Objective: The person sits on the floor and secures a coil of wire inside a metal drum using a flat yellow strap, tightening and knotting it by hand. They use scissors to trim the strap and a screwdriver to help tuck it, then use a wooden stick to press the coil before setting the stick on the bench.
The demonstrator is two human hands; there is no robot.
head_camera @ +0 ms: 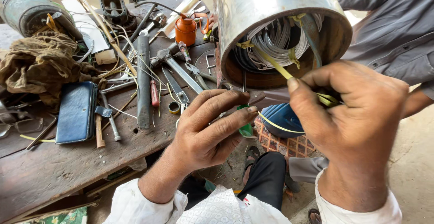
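Yellow tie strip (275,68) runs from the white windings (275,40) inside the steel motor shell (253,7) down into the right hand (350,111), whose fingers are curled shut around its end. The left hand (210,126), just left of it, is closed on a tool with a green handle (245,126), its thin shaft pointing up to the shell's open mouth. The shell sits at far right, above a blue object (282,117) on an orange crate (289,145). On the wooden bench (49,169) to the left lie a hammer (174,61), an orange oil can (186,29), a blue wallet (77,113) and a brown rag (38,65). A grey-shirted person (389,34) stands far right
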